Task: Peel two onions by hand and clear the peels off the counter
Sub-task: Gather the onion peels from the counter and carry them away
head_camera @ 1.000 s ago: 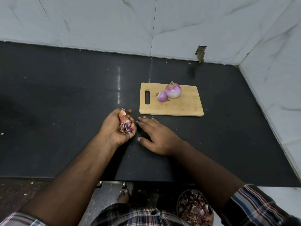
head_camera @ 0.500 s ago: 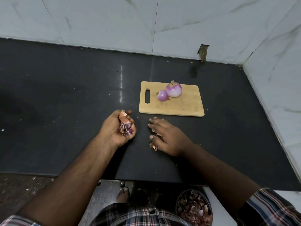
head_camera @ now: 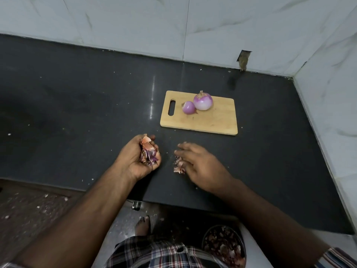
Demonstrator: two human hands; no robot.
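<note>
We are clutching peel wad [head_camera: 147,152] in left hand [head_camera: 138,159]; right hand [head_camera: 200,163], fingers loosely spread, is raking loose peels [head_camera: 178,165] lying at its 9 o'clock, nearer right.

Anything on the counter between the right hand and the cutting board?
Head view: only bare dark counter with tiny flecks lies between the right hand and cutting board.

The dark desk [head_camera: 77,113] lies bare to the left; only the cutting board [head_camera: 212,122] with two onions [head_camera: 202,102] blocks the right.
</note>
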